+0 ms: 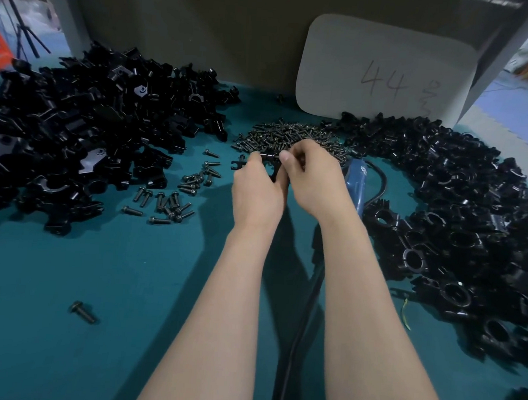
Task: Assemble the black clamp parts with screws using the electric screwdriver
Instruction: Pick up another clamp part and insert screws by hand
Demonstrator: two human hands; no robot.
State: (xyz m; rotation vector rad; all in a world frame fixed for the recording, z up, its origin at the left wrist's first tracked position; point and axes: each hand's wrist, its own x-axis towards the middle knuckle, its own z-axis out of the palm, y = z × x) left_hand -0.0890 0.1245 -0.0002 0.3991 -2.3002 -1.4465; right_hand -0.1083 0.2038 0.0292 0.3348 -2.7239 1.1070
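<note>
Black on black makes this fiddly, so work by feel as much as by sight. You hold one clamp part (269, 165) between both hands, just above the table (97, 282) and directly in front of the heap of screws (291, 135). Your left hand (257, 193) has its fingers (253, 160) curled round the left side of the piece. Your right hand (314, 184) pinches the other side, thumb pressed on top. Whether a screw sits under that thumb I cannot tell.

By my reading, you are mating the halves or seating a screw before driving it. Line the holes up squarely first, and start the thread by hand so it doesn't cross. Grip firmly with the left hand, low and clear of the screw head, since it will likely have to hold alone once the right reaches for the tool.

The electric screwdriver (358, 181) lies on the table just beside your right wrist, so the reach is short. Mind its cord (297, 341), which runs between your forearms and could snag as you lift.
</note>
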